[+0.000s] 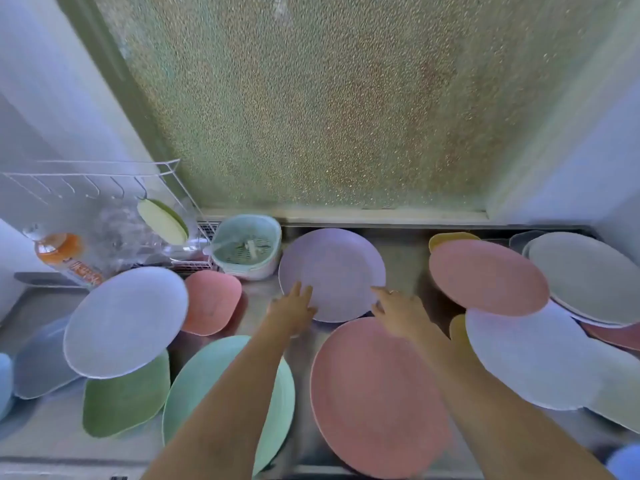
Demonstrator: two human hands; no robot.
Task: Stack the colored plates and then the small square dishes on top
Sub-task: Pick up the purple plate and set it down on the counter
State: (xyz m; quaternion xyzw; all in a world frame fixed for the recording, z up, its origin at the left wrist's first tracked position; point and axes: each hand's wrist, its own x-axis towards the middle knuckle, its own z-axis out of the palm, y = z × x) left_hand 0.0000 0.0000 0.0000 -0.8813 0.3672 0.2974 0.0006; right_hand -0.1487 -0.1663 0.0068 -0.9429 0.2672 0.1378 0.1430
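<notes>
Both hands are at the near rim of the lilac plate (331,271), which lies flat on the counter (405,258) at centre frame, below the frosted window. The left hand (292,311) has its fingers spread over the lower-left rim; the right hand (398,311) touches the lower-right rim, fingers loosely extended. Neither hand is closed on the plate, and whether any fingertip is under the rim cannot be told.

Remaining stock is scattered. A large pink plate (377,400) sits at lower centre, its far edge appearing to overlap the lilac plate's near edge. A mint plate (207,379) lies at lower left under the left forearm. A pale blue plate (126,320) is at left, resting over a green square dish (124,403), with a pink square dish (211,301) just beside. Further plates overlap at right, including a second pink plate (488,277). No stack has been formed.

Assessment: the step in hand appears to be lifting the lilac plate. Recommended practice: hook thumbs over and fingers under the rim on opposite sides, raise it level, and clear the neighbouring pink rim before moving it. Set it centred on another round plate; leave square dishes until last.
</notes>
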